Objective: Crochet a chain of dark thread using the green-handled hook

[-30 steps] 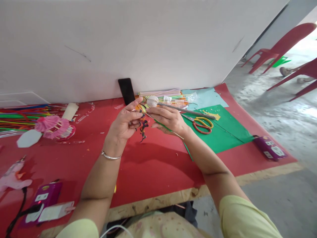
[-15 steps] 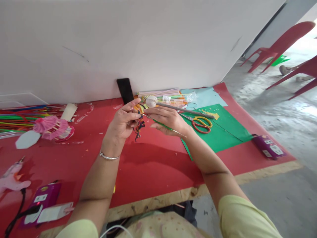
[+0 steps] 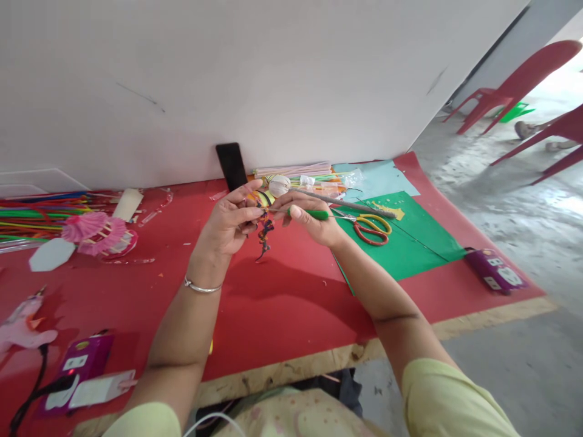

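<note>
My left hand (image 3: pixel 230 223), with a silver bangle on its wrist, pinches a small curly piece of dark purple and orange yarn work (image 3: pixel 265 229). A loose end of it hangs below the fingers. In my right hand (image 3: pixel 319 229) is a thin metal crochet hook with a green grip (image 3: pixel 316 214), held between thumb and fingers. Its tip points left and meets the yarn work at the left fingertips; the exact contact is hidden. Both hands are raised over the red table cover (image 3: pixel 282 309). Just behind them lies a stick with a pale round head (image 3: pixel 279 186).
Red-and-yellow-handled scissors (image 3: pixel 371 229) rest on a green sheet (image 3: pixel 410 243). A black phone (image 3: pixel 231 167) leans against the wall. Pipe cleaners (image 3: pixel 36 218) and a pink frilled item (image 3: pixel 98 233) lie left, near a pink glue gun (image 3: pixel 22 325). Purple power strips (image 3: pixel 494 270) sit at both sides.
My right hand has turned, its thumb now lying along the green grip. The hook has swung from a slant to nearly level. The yarn work's hanging end has shifted slightly right.
</note>
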